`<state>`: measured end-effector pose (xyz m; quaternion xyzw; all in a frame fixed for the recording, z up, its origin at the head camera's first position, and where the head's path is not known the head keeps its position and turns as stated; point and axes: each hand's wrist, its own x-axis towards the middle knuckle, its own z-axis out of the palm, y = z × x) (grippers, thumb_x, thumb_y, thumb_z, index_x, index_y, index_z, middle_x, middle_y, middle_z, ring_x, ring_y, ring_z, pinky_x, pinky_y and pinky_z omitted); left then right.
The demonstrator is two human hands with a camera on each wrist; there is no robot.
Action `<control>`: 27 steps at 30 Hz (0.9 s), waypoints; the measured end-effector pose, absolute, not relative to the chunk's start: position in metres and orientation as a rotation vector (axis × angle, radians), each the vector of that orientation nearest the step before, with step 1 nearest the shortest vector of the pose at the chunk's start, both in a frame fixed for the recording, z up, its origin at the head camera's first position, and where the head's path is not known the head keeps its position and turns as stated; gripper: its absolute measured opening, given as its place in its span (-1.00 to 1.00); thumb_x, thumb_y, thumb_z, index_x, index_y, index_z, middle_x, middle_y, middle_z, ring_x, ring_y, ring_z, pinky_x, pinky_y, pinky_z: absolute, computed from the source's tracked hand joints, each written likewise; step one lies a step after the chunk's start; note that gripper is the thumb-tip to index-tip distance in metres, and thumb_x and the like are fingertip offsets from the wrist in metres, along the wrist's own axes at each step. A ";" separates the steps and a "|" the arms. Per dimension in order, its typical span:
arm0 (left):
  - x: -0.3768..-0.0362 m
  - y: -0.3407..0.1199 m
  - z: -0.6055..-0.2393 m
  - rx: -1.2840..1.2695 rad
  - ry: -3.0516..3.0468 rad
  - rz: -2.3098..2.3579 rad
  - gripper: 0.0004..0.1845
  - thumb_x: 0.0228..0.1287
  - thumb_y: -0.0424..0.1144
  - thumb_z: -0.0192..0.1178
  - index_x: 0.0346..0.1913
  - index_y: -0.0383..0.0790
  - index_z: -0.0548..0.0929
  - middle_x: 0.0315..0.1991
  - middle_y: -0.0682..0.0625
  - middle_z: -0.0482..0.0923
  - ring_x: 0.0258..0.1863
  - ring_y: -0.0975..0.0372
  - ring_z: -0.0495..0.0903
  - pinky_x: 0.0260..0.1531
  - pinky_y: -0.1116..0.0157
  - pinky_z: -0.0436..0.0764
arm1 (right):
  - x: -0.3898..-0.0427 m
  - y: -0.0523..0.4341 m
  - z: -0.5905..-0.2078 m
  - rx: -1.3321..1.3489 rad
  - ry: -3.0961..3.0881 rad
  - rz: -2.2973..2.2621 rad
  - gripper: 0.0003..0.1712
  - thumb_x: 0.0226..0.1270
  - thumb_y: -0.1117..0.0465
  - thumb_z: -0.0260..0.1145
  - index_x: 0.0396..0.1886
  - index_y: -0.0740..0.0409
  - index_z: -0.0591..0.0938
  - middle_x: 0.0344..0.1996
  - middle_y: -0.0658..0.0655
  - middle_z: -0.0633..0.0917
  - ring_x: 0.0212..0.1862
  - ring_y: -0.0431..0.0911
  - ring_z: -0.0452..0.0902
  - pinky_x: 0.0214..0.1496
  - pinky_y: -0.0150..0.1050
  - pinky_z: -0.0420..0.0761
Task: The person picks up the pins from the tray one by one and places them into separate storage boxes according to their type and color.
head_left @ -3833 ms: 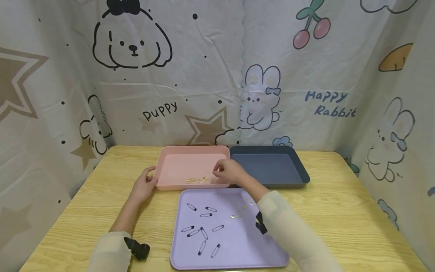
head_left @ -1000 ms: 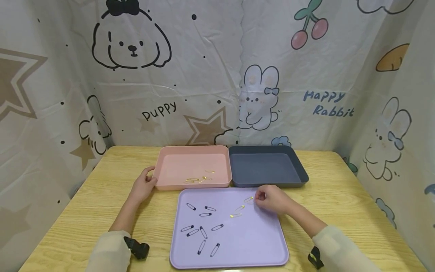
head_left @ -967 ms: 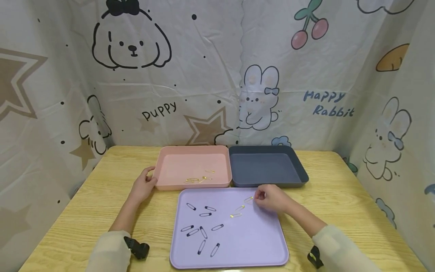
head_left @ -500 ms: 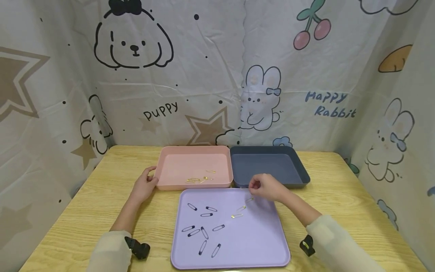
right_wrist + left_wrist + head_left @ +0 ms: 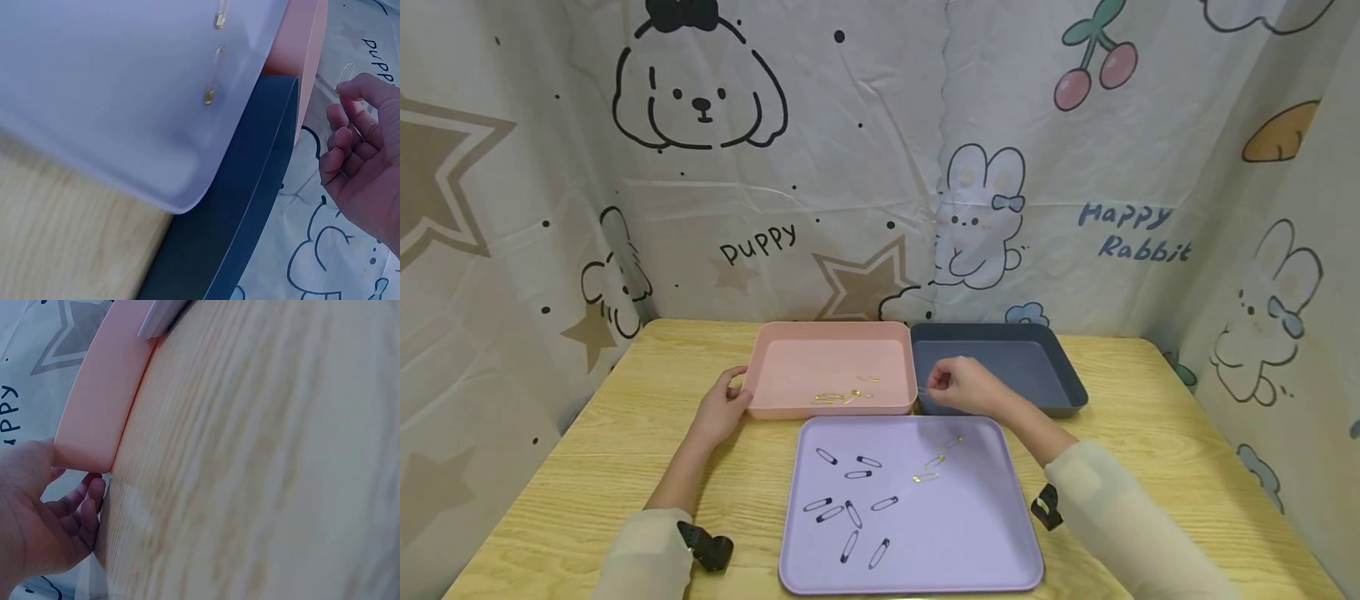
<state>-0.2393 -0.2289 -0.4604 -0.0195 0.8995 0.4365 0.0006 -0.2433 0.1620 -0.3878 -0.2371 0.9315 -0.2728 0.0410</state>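
My right hand [image 5: 966,385] pinches a gold safety pin [image 5: 922,391] between thumb and fingertips, above the left part of the navy tray [image 5: 1015,367]. The pin's thin loop juts past the fingertips in the right wrist view. At the pink tray [image 5: 820,350], my left hand [image 5: 718,410] rests with relaxed fingers against the left wall. Several gold safety pins [image 5: 830,398] lie near the front of that pink tray. On the lilac tray [image 5: 962,533] in front are three gold safety pins [image 5: 927,477] at the upper right and several black safety pins [image 5: 884,503] at the left.
Pink and navy trays stand side by side at the back of the wooden table [image 5: 1120,433], with the lilac tray close before them. A printed curtain [image 5: 865,167] hangs behind and at both sides. Each sleeve carries a small black wrist camera [image 5: 706,547].
My right hand left the pink tray, went to the lilac tray's upper right and picked up a gold safety pin. It then rose leftward over the navy tray. The left hand stayed put.
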 end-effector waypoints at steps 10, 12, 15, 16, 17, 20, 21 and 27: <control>-0.238 -0.230 -0.462 -0.087 2.805 1.393 -0.46 0.36 -0.25 -0.08 0.38 -0.21 0.18 -0.31 -0.10 0.36 -0.38 0.21 0.33 -0.41 0.35 0.37 | -0.263 0.138 -0.389 -0.727 2.843 -0.839 -0.95 0.13 0.25 0.28 -0.47 0.14 0.60 -0.55 -0.01 0.58 -0.47 -0.22 0.41 -0.36 -0.36 0.45; -0.238 -0.230 -0.462 -0.089 2.806 1.395 -0.47 0.36 -0.25 -0.08 0.38 -0.21 0.19 -0.30 -0.10 0.36 -0.37 0.20 0.33 -0.40 0.35 0.37 | -0.266 0.134 -0.389 -0.732 2.835 -0.848 -0.95 0.12 0.26 0.27 -0.48 0.15 0.59 -0.56 -0.01 0.57 -0.48 -0.21 0.40 -0.37 -0.37 0.43; -0.238 -0.230 -0.462 -0.089 2.809 1.395 -0.47 0.36 -0.25 -0.08 0.38 -0.20 0.19 -0.30 -0.11 0.35 -0.37 0.20 0.33 -0.40 0.35 0.37 | -0.272 0.129 -0.391 -0.742 2.835 -0.863 -0.95 0.10 0.27 0.27 -0.51 0.15 0.58 -0.59 -0.02 0.53 -0.50 -0.21 0.37 -0.41 -0.38 0.39; -0.238 -0.230 -0.462 -0.086 2.811 1.394 -0.47 0.35 -0.26 -0.08 0.37 -0.21 0.19 -0.30 -0.11 0.35 -0.37 0.20 0.33 -0.40 0.34 0.37 | -0.273 0.128 -0.391 -0.742 2.834 -0.866 -0.95 0.09 0.28 0.26 -0.51 0.15 0.58 -0.60 -0.02 0.52 -0.51 -0.21 0.37 -0.42 -0.38 0.39; -0.238 -0.230 -0.462 -0.084 2.812 1.393 -0.47 0.35 -0.26 -0.08 0.37 -0.21 0.19 -0.30 -0.11 0.35 -0.37 0.19 0.33 -0.40 0.34 0.37 | -0.274 0.126 -0.390 -0.741 2.831 -0.869 -0.95 0.09 0.28 0.26 -0.51 0.15 0.58 -0.60 -0.02 0.52 -0.52 -0.21 0.36 -0.43 -0.38 0.38; -0.238 -0.230 -0.461 -0.081 2.814 1.389 -0.47 0.35 -0.26 -0.09 0.37 -0.22 0.19 -0.31 -0.11 0.35 -0.36 0.19 0.33 -0.39 0.34 0.36 | -0.277 0.120 -0.391 -0.729 2.840 -0.854 -0.97 0.09 0.28 0.25 -0.50 0.15 0.59 -0.61 -0.02 0.52 -0.53 -0.21 0.35 -0.45 -0.39 0.36; -0.238 -0.229 -0.460 -0.081 2.813 1.390 -0.47 0.35 -0.26 -0.09 0.37 -0.22 0.19 -0.31 -0.10 0.35 -0.36 0.19 0.33 -0.39 0.34 0.36 | -0.277 0.118 -0.390 -0.719 2.841 -0.850 -0.97 0.09 0.29 0.25 -0.49 0.16 0.59 -0.61 -0.02 0.52 -0.53 -0.21 0.35 -0.46 -0.38 0.36; -0.238 -0.227 -0.459 -0.074 2.803 1.406 -0.46 0.34 -0.27 -0.08 0.37 -0.22 0.20 -0.29 -0.12 0.37 -0.34 0.17 0.34 -0.37 0.34 0.37 | -0.283 0.108 -0.391 -0.670 2.853 -0.802 -0.96 0.09 0.28 0.25 -0.47 0.16 0.60 -0.61 -0.01 0.51 -0.53 -0.19 0.36 -0.46 -0.37 0.35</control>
